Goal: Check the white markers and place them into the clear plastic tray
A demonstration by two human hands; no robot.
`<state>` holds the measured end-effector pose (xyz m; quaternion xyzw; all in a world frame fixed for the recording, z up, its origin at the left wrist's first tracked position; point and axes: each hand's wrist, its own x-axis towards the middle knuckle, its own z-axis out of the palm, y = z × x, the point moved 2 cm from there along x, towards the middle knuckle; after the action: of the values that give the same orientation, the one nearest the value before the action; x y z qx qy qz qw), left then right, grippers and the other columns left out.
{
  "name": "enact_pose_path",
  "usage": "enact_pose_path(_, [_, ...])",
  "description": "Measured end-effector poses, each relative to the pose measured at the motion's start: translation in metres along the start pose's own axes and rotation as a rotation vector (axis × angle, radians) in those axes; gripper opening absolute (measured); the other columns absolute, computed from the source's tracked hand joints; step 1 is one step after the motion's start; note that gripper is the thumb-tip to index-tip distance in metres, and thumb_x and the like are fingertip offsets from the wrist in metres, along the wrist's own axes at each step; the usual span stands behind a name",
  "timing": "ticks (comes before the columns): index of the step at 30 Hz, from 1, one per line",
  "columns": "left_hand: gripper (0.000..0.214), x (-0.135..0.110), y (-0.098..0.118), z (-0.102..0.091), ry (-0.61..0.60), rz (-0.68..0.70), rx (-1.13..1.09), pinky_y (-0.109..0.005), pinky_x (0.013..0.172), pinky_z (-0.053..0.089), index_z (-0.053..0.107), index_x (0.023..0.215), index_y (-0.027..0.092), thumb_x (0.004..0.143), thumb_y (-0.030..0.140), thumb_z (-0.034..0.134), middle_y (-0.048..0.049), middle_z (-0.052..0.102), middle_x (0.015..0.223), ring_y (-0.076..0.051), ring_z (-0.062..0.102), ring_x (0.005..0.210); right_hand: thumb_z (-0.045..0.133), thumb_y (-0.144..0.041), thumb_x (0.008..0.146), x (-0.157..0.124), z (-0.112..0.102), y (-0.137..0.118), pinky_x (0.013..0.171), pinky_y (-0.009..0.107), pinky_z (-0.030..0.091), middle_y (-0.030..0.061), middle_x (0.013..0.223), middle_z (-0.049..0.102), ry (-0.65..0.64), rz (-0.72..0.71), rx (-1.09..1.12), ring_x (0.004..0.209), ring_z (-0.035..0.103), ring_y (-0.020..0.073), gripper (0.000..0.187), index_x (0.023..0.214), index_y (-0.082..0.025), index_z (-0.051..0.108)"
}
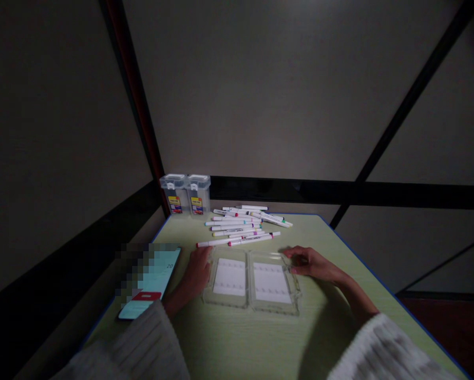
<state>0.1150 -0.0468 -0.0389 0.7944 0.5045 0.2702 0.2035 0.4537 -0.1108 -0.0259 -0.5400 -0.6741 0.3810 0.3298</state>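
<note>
1. Clear plastic case point(248, 282) lies unfolded on the pale tabletop point(245, 343), between my two hands, with a white insert in each half. I'd treat its middle seam as my reference line and judge both sides against it.
2. My left hand point(199, 269) is at the upper left edge, fingers curled and partly hidden from my camera; I cannot tell whether they pinch the rim or just rest there. A light touch should be enough to steady that side.
3. My right hand point(310, 264) is at the upper right corner, fingers bent, thumb lower on the edge. Whether they grip the plastic, I cannot tell. Thin plastic probably flexes, so I'd press evenly and not twist the corner.
4. The loose white markers point(237, 228) lie just beyond the upper edge. They could roll if bumped, so I'd avoid pushing the case that way.
5. The phone point(163, 279) lies near my left forearm; that elbow wants care.
</note>
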Motion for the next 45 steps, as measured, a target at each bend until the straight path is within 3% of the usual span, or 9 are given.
enact_pose_path(8, [0.043, -0.004, 0.016, -0.005, -0.063, 0.028, 0.23, -0.042, 0.101, 0.035, 0.052, 0.113, 0.009, 0.073, 0.002, 0.036, -0.0174, 0.053, 0.119, -0.025, 0.044, 0.118, 0.071, -0.033, 0.062, 0.0, 0.002, -0.004, 0.056, 0.027, 0.038, 0.0063, 0.096, 0.062, -0.026, -0.008, 0.003, 0.061, 0.047, 0.013, 0.037, 0.094, -0.016, 0.065])
enact_pose_path(16, [0.034, -0.009, 0.029, -0.016, -0.034, 0.09, 0.299, -0.042, 0.101, 0.035, 0.056, 0.106, 0.013, 0.08, 0.007, 0.035, -0.0154, 0.053, 0.123, -0.025, 0.044, 0.12, 0.072, -0.029, 0.062, 0.001, 0.003, 0.0, 0.054, 0.027, 0.037, 0.0038, 0.085, 0.062, -0.036, -0.012, -0.023, 0.059, 0.047, 0.013, 0.028, 0.085, -0.016, 0.064])
enact_pose_path(21, [0.023, -0.007, 0.034, -0.02, -0.013, 0.093, 0.361, -0.039, 0.099, 0.036, 0.059, 0.085, 0.016, 0.084, 0.014, 0.036, -0.0137, 0.061, 0.109, -0.024, 0.052, 0.11, 0.072, -0.029, 0.062, -0.001, 0.004, -0.001, 0.054, 0.026, 0.037, 0.0025, 0.078, 0.059, -0.061, -0.02, -0.012, 0.059, 0.047, 0.0128, 0.03, 0.088, -0.016, 0.064])
enact_pose_path(31, [0.016, -0.007, 0.045, -0.026, -0.068, 0.033, 0.422, -0.036, 0.083, 0.042, 0.053, 0.08, 0.018, 0.082, 0.016, 0.037, -0.0118, 0.062, 0.092, -0.025, 0.057, 0.093, 0.071, -0.025, 0.062, -0.003, 0.006, -0.007, 0.051, 0.025, 0.034, -0.0024, 0.067, 0.05, -0.079, -0.001, -0.005, 0.056, 0.044, 0.0119, 0.032, 0.091, -0.017, 0.06])
enact_pose_path(39, [0.018, -0.008, 0.042, -0.025, 0.012, 0.036, 0.346, -0.036, 0.089, 0.042, 0.053, 0.094, 0.017, 0.08, 0.014, 0.042, -0.0112, 0.059, 0.103, -0.024, 0.055, 0.101, 0.071, -0.033, 0.065, -0.002, 0.007, -0.003, 0.051, 0.025, 0.034, -0.003, 0.063, 0.048, -0.059, -0.005, 0.009, 0.055, 0.045, 0.0125, 0.033, 0.09, -0.016, 0.059])
enact_pose_path(45, [0.027, -0.006, 0.038, -0.028, 0.127, 0.061, 0.263, -0.043, 0.1, 0.035, 0.051, 0.105, 0.015, 0.077, 0.016, 0.048, -0.0158, 0.051, 0.122, -0.028, 0.044, 0.118, 0.07, -0.037, 0.067, -0.002, 0.007, -0.009, 0.052, 0.026, 0.036, -0.0004, 0.067, 0.053, -0.06, -0.035, 0.0, 0.057, 0.047, 0.0131, 0.031, 0.089, -0.017, 0.06])
